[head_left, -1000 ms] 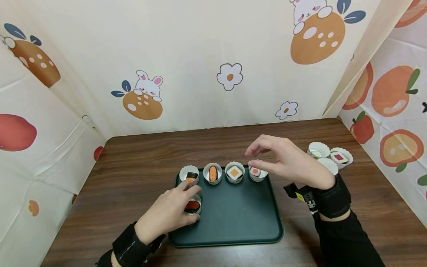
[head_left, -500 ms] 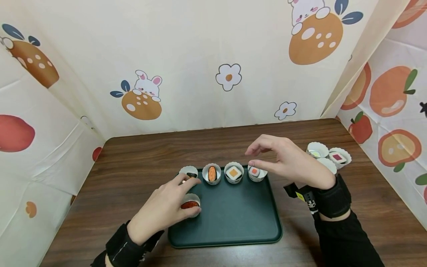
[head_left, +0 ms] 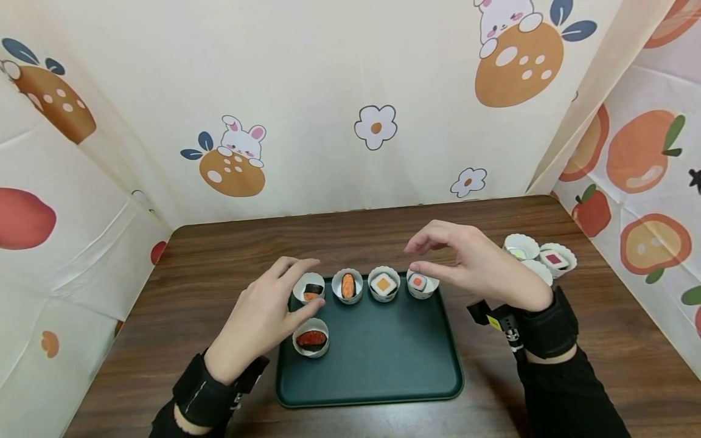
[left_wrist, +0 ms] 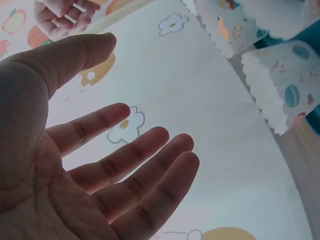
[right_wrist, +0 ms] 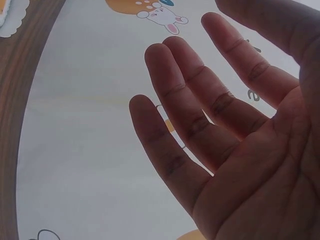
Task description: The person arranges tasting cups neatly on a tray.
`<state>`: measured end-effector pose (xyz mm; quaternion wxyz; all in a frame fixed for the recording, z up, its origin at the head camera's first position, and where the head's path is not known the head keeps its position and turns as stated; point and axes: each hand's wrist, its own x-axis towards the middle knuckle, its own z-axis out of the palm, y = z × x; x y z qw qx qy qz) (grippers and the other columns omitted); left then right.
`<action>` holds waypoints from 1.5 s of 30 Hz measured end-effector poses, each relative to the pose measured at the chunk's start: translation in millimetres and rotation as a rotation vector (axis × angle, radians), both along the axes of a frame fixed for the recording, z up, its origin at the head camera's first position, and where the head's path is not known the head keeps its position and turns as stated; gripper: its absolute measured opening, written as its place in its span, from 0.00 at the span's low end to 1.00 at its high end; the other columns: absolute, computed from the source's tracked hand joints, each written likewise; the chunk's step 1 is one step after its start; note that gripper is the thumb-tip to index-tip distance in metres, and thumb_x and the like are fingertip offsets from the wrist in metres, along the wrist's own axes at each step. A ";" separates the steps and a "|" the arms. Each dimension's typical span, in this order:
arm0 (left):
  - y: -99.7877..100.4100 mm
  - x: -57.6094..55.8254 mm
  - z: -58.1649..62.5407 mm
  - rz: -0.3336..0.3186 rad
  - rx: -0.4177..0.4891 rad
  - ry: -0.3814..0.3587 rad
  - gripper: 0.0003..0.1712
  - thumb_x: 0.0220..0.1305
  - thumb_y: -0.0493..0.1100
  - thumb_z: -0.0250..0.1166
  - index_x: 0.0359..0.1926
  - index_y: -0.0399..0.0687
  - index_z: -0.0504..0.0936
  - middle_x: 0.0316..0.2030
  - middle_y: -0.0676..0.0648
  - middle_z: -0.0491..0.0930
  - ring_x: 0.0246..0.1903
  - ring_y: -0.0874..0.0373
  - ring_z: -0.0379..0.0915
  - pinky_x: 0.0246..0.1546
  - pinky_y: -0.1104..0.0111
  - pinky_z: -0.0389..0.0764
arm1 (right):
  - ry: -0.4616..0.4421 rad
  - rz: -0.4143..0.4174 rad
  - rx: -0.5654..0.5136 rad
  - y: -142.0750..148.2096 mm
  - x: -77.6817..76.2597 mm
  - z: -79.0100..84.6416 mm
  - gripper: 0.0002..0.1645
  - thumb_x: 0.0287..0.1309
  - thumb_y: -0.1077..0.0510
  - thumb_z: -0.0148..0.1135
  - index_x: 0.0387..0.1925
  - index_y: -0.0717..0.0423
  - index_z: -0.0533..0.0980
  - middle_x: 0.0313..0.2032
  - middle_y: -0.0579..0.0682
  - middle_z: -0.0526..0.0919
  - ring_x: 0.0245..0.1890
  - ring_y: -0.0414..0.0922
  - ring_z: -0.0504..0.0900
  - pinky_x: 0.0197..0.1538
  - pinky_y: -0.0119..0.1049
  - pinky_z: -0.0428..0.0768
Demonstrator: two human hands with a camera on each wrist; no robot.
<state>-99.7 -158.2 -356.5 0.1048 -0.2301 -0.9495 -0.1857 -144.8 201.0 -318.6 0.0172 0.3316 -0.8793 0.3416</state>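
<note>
My left hand (head_left: 261, 307) hovers by the left edge of a dark green tray (head_left: 383, 365), fingers spread and holding nothing. Just below its thumb, a white paper cup with a red-topped sushi piece (head_left: 311, 338) stands on the tray. Along the tray's back edge are cups with an orange-and-black sushi piece (head_left: 313, 290), an orange-topped sushi (head_left: 348, 285), a white square sushi with a yellow centre (head_left: 383, 283) and a round roll (head_left: 418, 281). Over the back right corner, my right hand (head_left: 465, 258) is held up, its palm bare in the right wrist view.
A cluster of white paper cups (head_left: 521, 246) stands on the brown wooden table (head_left: 241, 243) at the back right, one holding a roll with a dark pink centre (head_left: 554, 258). A printed cloth (head_left: 312, 121) hangs behind the table.
My left hand has let go of the cup with the red-topped sushi and lifted back and to the left. That cup now shows fully on the tray. My right hand has barely moved.
</note>
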 end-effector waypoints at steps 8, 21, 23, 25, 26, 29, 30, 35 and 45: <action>-0.8 -12.5 2.7 0.002 0.008 0.040 0.39 0.65 0.52 0.79 0.74 0.53 0.77 0.60 0.45 0.82 0.35 0.57 0.79 0.30 0.63 0.80 | 0.009 -0.012 0.006 2.6 1.1 -1.7 0.14 0.68 0.54 0.74 0.52 0.37 0.84 0.51 0.36 0.88 0.50 0.35 0.86 0.51 0.34 0.84; -0.3 -32.4 1.0 0.047 0.054 0.024 0.38 0.67 0.47 0.77 0.75 0.50 0.76 0.62 0.40 0.81 0.34 0.51 0.82 0.27 0.62 0.81 | -0.024 -0.032 0.026 3.0 0.2 -5.1 0.14 0.68 0.53 0.74 0.53 0.39 0.84 0.51 0.35 0.87 0.50 0.34 0.85 0.52 0.37 0.84; -1.4 -33.0 0.0 0.054 0.065 0.025 0.38 0.66 0.46 0.78 0.74 0.50 0.76 0.61 0.39 0.82 0.34 0.50 0.82 0.27 0.62 0.81 | -0.037 -0.031 0.036 0.9 -1.4 -6.1 0.14 0.69 0.52 0.74 0.54 0.40 0.84 0.51 0.35 0.87 0.50 0.34 0.84 0.53 0.38 0.84; -1.8 -33.8 -1.4 0.057 0.075 0.021 0.37 0.66 0.46 0.78 0.74 0.50 0.77 0.61 0.39 0.82 0.34 0.50 0.81 0.27 0.61 0.80 | -0.042 -0.036 0.050 -0.5 -2.7 -6.6 0.14 0.68 0.51 0.74 0.54 0.40 0.84 0.51 0.36 0.87 0.50 0.34 0.84 0.52 0.39 0.85; -1.6 -34.4 -1.9 0.056 0.080 0.017 0.37 0.66 0.46 0.78 0.74 0.50 0.77 0.61 0.39 0.82 0.34 0.50 0.81 0.28 0.61 0.81 | -0.043 -0.040 0.058 -0.7 -3.3 -6.7 0.15 0.68 0.51 0.74 0.54 0.40 0.84 0.51 0.36 0.87 0.50 0.35 0.84 0.52 0.40 0.85; 1.0 -36.5 -3.4 0.051 0.099 -0.005 0.37 0.67 0.46 0.77 0.75 0.51 0.76 0.61 0.39 0.82 0.36 0.50 0.81 0.31 0.59 0.82 | -0.047 -0.061 0.082 1.1 -3.9 -6.5 0.15 0.68 0.51 0.74 0.54 0.41 0.84 0.51 0.38 0.87 0.50 0.37 0.84 0.52 0.42 0.85; 2.2 -37.1 -3.7 0.049 0.104 -0.012 0.37 0.68 0.46 0.77 0.75 0.51 0.76 0.61 0.40 0.82 0.37 0.50 0.82 0.32 0.58 0.83 | -0.048 -0.068 0.092 2.2 -4.3 -6.6 0.15 0.68 0.51 0.75 0.54 0.41 0.84 0.51 0.38 0.87 0.51 0.37 0.84 0.53 0.42 0.85; 6.6 -38.9 -4.5 0.049 0.118 -0.043 0.35 0.68 0.47 0.76 0.74 0.52 0.77 0.61 0.40 0.82 0.41 0.48 0.83 0.35 0.54 0.85 | -0.057 -0.099 0.130 10.2 -8.3 -7.2 0.16 0.68 0.52 0.75 0.55 0.42 0.83 0.51 0.41 0.87 0.52 0.42 0.85 0.54 0.45 0.85; 11.2 -41.3 -7.2 0.050 0.104 -0.063 0.34 0.68 0.48 0.76 0.72 0.51 0.78 0.60 0.40 0.84 0.45 0.45 0.86 0.40 0.49 0.88 | -0.072 -0.172 0.234 39.7 -23.8 -4.8 0.18 0.68 0.55 0.74 0.56 0.49 0.82 0.53 0.49 0.87 0.54 0.49 0.85 0.59 0.52 0.83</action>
